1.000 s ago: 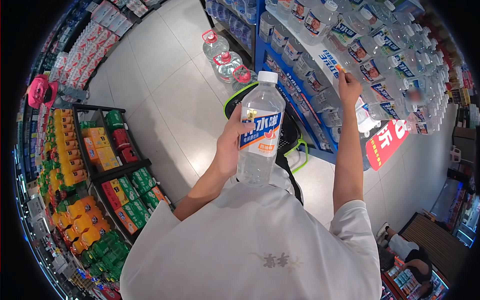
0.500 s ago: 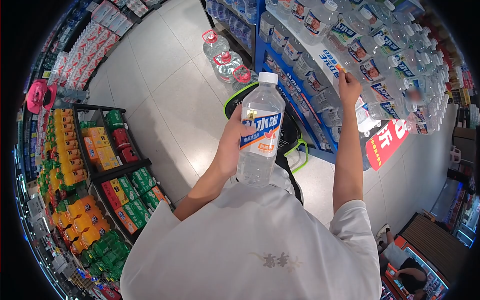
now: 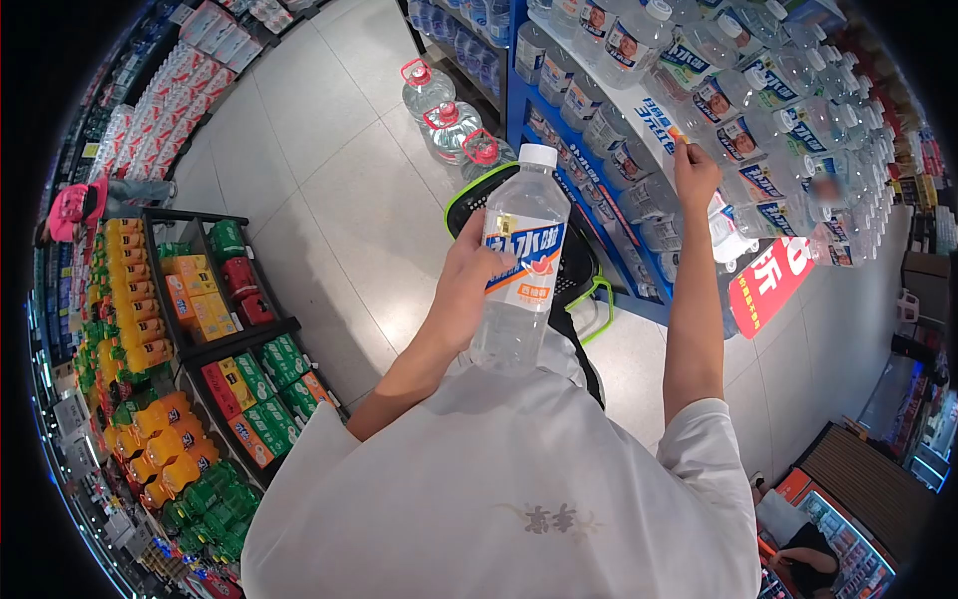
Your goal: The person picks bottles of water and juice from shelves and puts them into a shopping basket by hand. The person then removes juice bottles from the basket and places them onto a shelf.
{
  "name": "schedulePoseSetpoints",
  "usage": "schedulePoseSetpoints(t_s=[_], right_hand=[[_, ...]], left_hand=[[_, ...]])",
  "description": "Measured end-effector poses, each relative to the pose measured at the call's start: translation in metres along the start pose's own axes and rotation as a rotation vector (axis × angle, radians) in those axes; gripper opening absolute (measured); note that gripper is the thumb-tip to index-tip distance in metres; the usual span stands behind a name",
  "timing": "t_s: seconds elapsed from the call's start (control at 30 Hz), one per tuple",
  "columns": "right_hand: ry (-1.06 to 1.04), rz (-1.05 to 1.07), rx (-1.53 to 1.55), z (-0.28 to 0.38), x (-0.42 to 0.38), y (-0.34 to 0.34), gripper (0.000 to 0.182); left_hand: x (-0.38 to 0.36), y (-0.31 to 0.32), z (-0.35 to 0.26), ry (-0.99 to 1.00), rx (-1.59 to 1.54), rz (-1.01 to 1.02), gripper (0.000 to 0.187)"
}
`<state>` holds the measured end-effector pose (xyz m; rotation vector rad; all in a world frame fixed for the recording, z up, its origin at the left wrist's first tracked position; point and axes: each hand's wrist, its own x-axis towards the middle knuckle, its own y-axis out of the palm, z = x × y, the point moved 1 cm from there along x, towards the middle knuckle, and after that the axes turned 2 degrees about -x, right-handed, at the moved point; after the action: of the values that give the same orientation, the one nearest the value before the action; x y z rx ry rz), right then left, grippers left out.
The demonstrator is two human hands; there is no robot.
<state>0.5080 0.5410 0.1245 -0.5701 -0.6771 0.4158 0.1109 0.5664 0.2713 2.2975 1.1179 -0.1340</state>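
Note:
My left hand (image 3: 469, 275) is wrapped round a large clear drink bottle (image 3: 522, 265), held upright before my chest. The bottle has a white cap and a blue, white and orange label with a grapefruit picture. At the shelf's white edge, the fingers of my right hand (image 3: 697, 175) are pinched together by a small orange patch; what they grip, if anything, is too small to make out. Rows of similar bottles (image 3: 740, 140) stand just beyond that hand. A black basket with a green rim (image 3: 479, 195) is partly hidden behind the held bottle.
Large water jugs with red handles (image 3: 452, 128) stand on the tiled floor ahead. To the left is a black rack (image 3: 239, 334) of boxed and bottled drinks. A red sign (image 3: 768, 290) hangs at the right display. Other people are at far left and lower right.
The held bottle has turned slightly in my left hand, and the thumb lies further across its label. My right hand stays at the shelf edge. The person at lower right has shifted.

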Motion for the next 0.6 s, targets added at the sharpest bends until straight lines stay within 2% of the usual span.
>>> schedulePoseSetpoints(t_s=[0.1,0.2,0.3,0.4,0.5,0.6], right_hand=[[0.006,0.01,0.006,0.0024,-0.0005,-0.0015,0.035],[0.004,-0.002,0.023,0.002,-0.0005,-0.0005,0.035],[0.005,-0.005,0.024,0.003,-0.0005,-0.0005,0.034],[0.013,0.005,0.007,0.0007,-0.0004,-0.0003,0.034],[0.0,0.0,-0.008,0.0005,-0.0004,-0.0002,0.034],[-0.009,-0.009,-0.013,-0.0005,-0.0002,0.0005,0.034]], left_hand=[[-0.0018,-0.0001,0.0003,0.021,-0.047,0.023,0.054],[-0.0035,0.0023,-0.0036,0.048,-0.041,0.04,0.054],[-0.003,0.0009,-0.001,0.068,-0.036,0.043,0.055],[-0.0031,0.004,-0.0036,0.073,0.07,-0.02,0.069],[-0.0038,0.0052,-0.0043,0.08,0.093,-0.02,0.069],[-0.0041,0.0008,-0.0016,0.099,-0.001,0.054,0.054]])
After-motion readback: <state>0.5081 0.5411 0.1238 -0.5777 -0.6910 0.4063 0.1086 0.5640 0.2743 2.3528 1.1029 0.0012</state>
